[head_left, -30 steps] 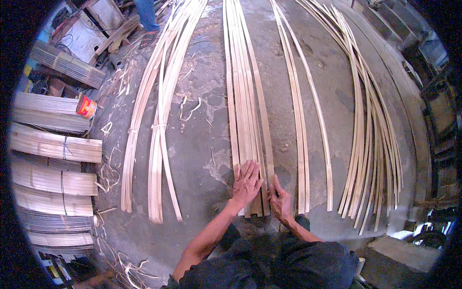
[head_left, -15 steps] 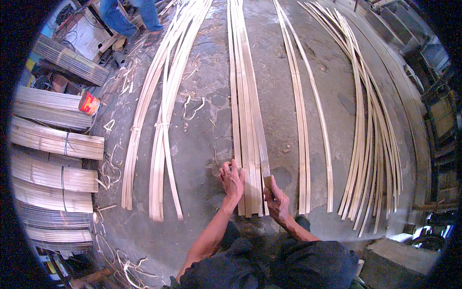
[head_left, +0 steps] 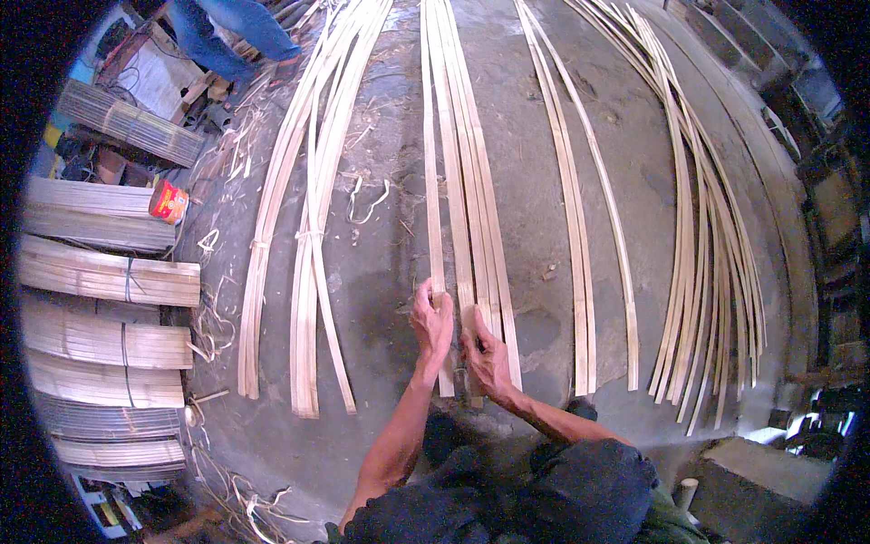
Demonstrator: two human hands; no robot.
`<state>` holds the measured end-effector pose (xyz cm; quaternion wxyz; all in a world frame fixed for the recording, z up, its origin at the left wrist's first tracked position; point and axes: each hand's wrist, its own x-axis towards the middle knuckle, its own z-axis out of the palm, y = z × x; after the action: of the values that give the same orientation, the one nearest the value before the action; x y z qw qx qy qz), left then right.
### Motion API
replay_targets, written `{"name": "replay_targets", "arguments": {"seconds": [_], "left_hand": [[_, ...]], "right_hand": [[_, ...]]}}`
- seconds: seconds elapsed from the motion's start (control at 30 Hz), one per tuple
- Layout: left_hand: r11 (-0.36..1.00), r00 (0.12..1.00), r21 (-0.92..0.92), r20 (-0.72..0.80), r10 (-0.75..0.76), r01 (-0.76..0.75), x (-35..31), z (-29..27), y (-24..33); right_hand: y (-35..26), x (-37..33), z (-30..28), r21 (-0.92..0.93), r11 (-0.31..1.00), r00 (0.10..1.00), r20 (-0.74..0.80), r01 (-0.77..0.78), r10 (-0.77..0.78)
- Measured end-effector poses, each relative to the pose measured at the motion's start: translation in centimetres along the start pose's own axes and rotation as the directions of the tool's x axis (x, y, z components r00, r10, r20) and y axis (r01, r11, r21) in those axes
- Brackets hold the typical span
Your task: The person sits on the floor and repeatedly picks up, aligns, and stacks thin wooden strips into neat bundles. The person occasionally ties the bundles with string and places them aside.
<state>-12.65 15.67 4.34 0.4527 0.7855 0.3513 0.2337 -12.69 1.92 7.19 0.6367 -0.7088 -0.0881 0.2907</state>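
Long pale bamboo strips lie lengthwise in front of me on the grey floor. My left hand [head_left: 433, 326] is closed on the leftmost bamboo strip [head_left: 432, 218], whose near end shows below the fingers. Across a narrow gap, my right hand [head_left: 488, 361] grips a second bamboo strip [head_left: 460, 245] near its end, thumb pointing away from me. Against its right side lie several more strips [head_left: 497, 272], partly hidden by that hand. How the right fingertips close is hidden.
To the left are two tied bundles of strips [head_left: 306, 354], with cut bundles [head_left: 113, 340] and a red-orange can [head_left: 169, 201] beyond. At right lie a few loose strips [head_left: 577, 272] and a fanned pile [head_left: 698, 272]. A person's legs [head_left: 213, 41] stand far left.
My right hand has moved left and slightly away from me, from the group's right edge to its left part. The leftmost strip now stands apart from the others, in my left hand.
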Motion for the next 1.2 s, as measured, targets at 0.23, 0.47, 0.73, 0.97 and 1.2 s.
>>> {"name": "replay_targets", "arguments": {"seconds": [0.23, 0.47, 0.73, 0.97, 1.2], "left_hand": [[0.994, 0.998, 0.088, -0.002, 0.067, -0.067, -1.4, 0.5, -0.7], [0.985, 0.995, 0.141, 0.014, 0.095, -0.096, -2.2, 1.6, -3.5], [0.996, 0.998, 0.087, 0.056, 0.014, -0.019, -1.6, 1.6, -5.2], [0.997, 0.997, 0.074, 0.078, -0.002, -0.004, -1.2, 0.6, -2.2], [0.98, 0.984, 0.188, 0.173, 0.033, -0.066, 0.0, 0.7, -3.0]], "right_hand": [[3.2, -1.1, 1.0, -0.123, 0.992, 0.998, -0.055, 0.025, -0.032], [4.7, -2.0, 1.7, -0.073, 0.997, 0.998, -0.063, -0.028, 0.024], [4.1, -1.7, 1.4, -0.169, 0.981, 0.995, 0.041, 0.096, -0.091], [5.1, -0.4, 0.4, -0.153, 0.982, 0.981, 0.175, 0.106, -0.079], [5.7, 1.9, -1.3, -0.545, 0.765, 0.921, 0.356, 0.344, -0.16]]}}
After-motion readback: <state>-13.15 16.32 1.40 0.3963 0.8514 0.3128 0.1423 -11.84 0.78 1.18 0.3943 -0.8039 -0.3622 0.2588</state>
